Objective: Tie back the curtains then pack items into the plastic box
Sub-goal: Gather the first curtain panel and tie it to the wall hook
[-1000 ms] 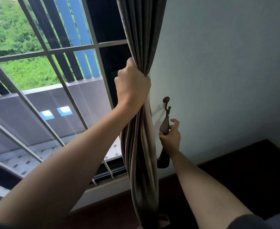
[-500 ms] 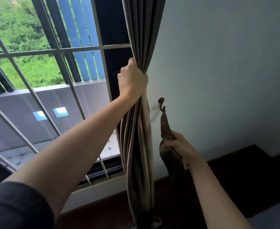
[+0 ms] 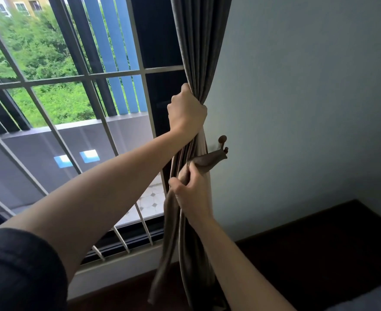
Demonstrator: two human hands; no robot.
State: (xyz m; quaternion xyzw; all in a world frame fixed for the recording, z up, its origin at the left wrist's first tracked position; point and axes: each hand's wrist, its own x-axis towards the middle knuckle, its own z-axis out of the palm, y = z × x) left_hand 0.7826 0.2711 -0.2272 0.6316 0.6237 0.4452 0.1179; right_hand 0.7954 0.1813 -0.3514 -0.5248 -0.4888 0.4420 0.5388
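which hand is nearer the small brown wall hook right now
Right. The right hand grips the brown fabric tieback just below and left of the small brown wall hook. The left hand clutches the gathered grey curtain higher up, farther from the hook.

Both bare forearms reach forward and up. The left hand (image 3: 186,111) is the higher one, its grip closed in a tight fist, knuckles up. Just below it, the right hand (image 3: 191,194) is clenched too, thumb pointing left.
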